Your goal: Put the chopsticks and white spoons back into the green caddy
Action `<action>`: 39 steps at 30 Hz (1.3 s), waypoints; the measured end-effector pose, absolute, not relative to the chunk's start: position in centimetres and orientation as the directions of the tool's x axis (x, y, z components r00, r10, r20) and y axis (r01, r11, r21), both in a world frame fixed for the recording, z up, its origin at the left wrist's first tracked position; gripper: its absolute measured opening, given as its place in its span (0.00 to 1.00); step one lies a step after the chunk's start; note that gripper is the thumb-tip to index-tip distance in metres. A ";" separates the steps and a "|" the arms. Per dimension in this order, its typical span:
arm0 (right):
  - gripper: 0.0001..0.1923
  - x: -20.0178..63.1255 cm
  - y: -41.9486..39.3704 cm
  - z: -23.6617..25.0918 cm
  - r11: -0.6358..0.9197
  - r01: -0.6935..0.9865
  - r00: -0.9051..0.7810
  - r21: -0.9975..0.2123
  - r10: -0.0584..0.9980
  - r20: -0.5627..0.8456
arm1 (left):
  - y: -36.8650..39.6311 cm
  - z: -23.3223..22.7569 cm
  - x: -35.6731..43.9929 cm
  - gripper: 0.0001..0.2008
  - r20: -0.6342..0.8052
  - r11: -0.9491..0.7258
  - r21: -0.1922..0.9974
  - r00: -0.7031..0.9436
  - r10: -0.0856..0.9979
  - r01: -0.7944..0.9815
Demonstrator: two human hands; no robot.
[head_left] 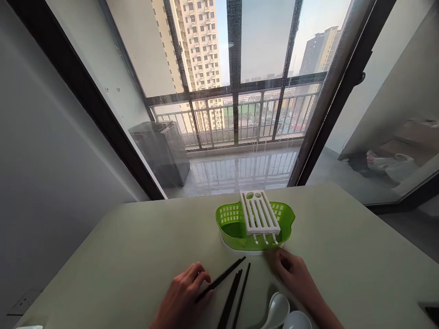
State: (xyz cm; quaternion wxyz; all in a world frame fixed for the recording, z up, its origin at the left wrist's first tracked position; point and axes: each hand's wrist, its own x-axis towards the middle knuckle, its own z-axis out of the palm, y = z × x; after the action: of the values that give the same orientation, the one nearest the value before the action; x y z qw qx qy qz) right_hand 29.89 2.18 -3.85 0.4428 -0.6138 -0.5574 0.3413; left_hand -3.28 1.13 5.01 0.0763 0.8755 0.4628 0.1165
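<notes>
My left hand rests on the pale table with its fingers curled onto the near end of a black chopstick that lies slanted toward the far right. Several more black chopsticks lie beside it. My right hand lies on the table just in front of the green cutlery basket, its fingertips near the basket's white base. A white slotted divider sits across the basket's top. Two white spoons lie close below my right hand.
Beyond the table's far edge is a glass balcony door with a dark frame, a railing and a dark bin outside. A dark flat object lies at the table's right edge. A wall socket is low at left.
</notes>
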 end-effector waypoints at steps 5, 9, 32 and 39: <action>0.20 29.8 2.1 -3.6 -0.001 0.361 0.139 -0.933 0.989 0.053 | 1.5 5.1 -4.1 0.03 0.144 -0.473 0.164 0.454 0.879 0.865; 0.21 29.7 2.0 -3.4 0.005 0.360 0.139 -0.933 0.989 0.058 | 1.6 5.3 -4.1 0.01 0.060 -0.383 0.109 0.378 0.924 0.917; 0.17 29.8 2.2 -3.4 0.034 0.389 0.128 -0.921 0.988 0.090 | 1.3 6.1 -4.4 0.14 0.019 -0.450 -0.027 0.450 0.893 0.893; 0.18 29.8 2.3 -3.5 0.032 0.398 0.124 -0.917 0.988 0.088 | 1.1 6.2 -5.5 0.12 0.083 -0.499 -0.053 0.502 0.861 0.865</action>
State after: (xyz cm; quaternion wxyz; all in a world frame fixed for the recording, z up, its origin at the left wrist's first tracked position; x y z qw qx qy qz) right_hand 29.85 2.25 -3.50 0.4376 -0.6087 -0.5696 0.3370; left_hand -5.48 1.10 6.21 -0.0437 0.8654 0.4987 0.0226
